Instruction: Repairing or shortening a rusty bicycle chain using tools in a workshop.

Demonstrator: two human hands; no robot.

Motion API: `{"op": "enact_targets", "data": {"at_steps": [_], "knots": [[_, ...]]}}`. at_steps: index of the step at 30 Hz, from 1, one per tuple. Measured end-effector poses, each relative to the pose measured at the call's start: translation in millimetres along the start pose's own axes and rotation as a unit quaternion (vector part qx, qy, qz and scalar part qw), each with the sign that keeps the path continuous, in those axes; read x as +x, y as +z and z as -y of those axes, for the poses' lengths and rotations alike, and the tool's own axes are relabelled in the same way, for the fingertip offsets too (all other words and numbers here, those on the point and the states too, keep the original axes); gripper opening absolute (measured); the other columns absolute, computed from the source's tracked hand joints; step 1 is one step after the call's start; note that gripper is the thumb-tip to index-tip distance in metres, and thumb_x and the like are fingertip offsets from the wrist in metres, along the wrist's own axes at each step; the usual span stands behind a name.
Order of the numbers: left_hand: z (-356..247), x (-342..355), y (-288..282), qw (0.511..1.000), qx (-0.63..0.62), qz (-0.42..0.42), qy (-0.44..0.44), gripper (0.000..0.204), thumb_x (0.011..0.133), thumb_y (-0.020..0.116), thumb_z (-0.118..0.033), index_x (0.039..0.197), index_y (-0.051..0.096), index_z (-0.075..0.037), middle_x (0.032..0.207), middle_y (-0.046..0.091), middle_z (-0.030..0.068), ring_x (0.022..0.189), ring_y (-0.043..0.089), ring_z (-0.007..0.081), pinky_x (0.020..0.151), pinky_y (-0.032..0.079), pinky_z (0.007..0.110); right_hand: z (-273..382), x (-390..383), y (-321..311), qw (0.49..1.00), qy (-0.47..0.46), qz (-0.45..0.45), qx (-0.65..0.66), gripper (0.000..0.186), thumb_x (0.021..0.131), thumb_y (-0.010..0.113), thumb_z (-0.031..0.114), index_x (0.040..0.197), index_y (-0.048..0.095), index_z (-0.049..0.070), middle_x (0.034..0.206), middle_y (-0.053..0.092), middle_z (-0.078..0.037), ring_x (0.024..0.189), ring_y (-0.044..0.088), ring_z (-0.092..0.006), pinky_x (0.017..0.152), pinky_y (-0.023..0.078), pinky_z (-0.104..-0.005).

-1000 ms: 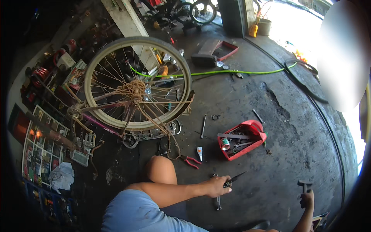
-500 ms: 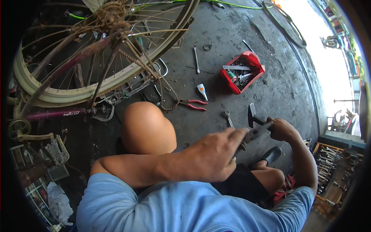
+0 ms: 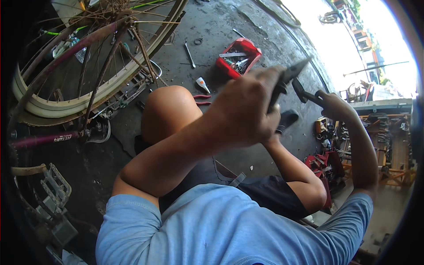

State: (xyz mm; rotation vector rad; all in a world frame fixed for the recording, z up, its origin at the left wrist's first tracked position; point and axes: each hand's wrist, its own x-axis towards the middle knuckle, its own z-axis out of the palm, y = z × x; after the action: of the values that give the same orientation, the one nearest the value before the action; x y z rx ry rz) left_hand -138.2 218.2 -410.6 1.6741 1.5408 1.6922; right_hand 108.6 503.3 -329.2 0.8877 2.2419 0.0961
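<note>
My left hand (image 3: 245,104) is raised over the middle of the floor, closed around a dark metal tool (image 3: 295,70) with a tapered, pointed end; its exact kind is unclear. To its right, my right hand (image 3: 336,106) grips a hammer (image 3: 302,92) by its short dark handle, the head turned toward the pointed tool. The hammer head and the tool appear close together, but I cannot tell whether they touch. Part of the tool's lower end is hidden by my left fingers.
A rusty bicycle wheel (image 3: 48,106) and purple frame (image 3: 46,139) fill the left. On the floor lie a wrench (image 3: 190,54), a white squeeze bottle (image 3: 202,83) and red-handled pliers (image 3: 202,96). A red tool container (image 3: 221,66) stands beyond my left hand. Tools fill a wooden rack (image 3: 395,176) at right.
Both hands have risen, still holding the pointed tool and the hammer. My view has swung right, so the wheel and floor things sit farther left and the tool rack shows more.
</note>
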Motion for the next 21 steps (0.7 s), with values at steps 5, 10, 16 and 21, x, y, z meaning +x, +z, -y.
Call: {"op": "enact_targets", "data": {"at_steps": [5, 10, 16, 21], "knots": [[-7, 10, -50, 0.988, 0.044, 0.009, -0.149, 0.045, 0.085, 0.069, -0.014, 0.125, 0.059, 0.002, 0.093, 0.07, 0.0226, 0.088, 0.069, 0.0434, 0.082, 0.053, 0.048, -9, 30, 69, 0.992, 0.004, -0.045, 0.119, 0.061, 0.077, 0.077, 0.006, 0.132, 0.052, 0.013, 0.092, 0.069, -0.027, 0.093, 0.067, -0.0463, 0.079, 0.05, -0.0522], [17, 44, -46, 0.935, 0.274, 0.178, -0.138, 0.04, 0.088, 0.071, -0.019, 0.121, 0.063, 0.002, 0.102, 0.071, 0.0233, 0.098, 0.068, 0.0422, 0.086, 0.053, 0.047, -8, 111, 199, 0.989, 0.003, -0.045, 0.137, 0.064, 0.076, 0.07, 0.0, 0.136, 0.049, 0.014, 0.093, 0.068, -0.028, 0.096, 0.067, -0.0463, 0.078, 0.051, -0.0543], [192, -80, 37, 0.701, 0.3, 0.528, -0.374, 0.029, 0.078, 0.076, -0.023, 0.098, 0.076, -0.001, 0.099, 0.075, 0.022, 0.097, 0.073, 0.035, 0.086, 0.059, 0.044, 60, 188, 358, 0.967, 0.124, -0.067, 0.212, 0.076, 0.084, 0.064, -0.001, 0.151, 0.037, 0.022, 0.117, 0.058, -0.024, 0.113, 0.061, -0.0445, 0.09, 0.052, -0.0522], [215, -235, 74, 0.684, 0.067, 0.422, -0.591, 0.059, 0.075, 0.086, -0.047, 0.105, 0.068, 0.0, 0.102, 0.073, 0.0244, 0.101, 0.07, 0.0395, 0.086, 0.055, 0.045, 76, 192, 425, 0.943, 0.184, -0.134, 0.244, 0.076, 0.086, 0.07, 0.008, 0.153, 0.035, 0.015, 0.116, 0.057, -0.02, 0.119, 0.055, -0.0424, 0.101, 0.045, -0.0499]]}}
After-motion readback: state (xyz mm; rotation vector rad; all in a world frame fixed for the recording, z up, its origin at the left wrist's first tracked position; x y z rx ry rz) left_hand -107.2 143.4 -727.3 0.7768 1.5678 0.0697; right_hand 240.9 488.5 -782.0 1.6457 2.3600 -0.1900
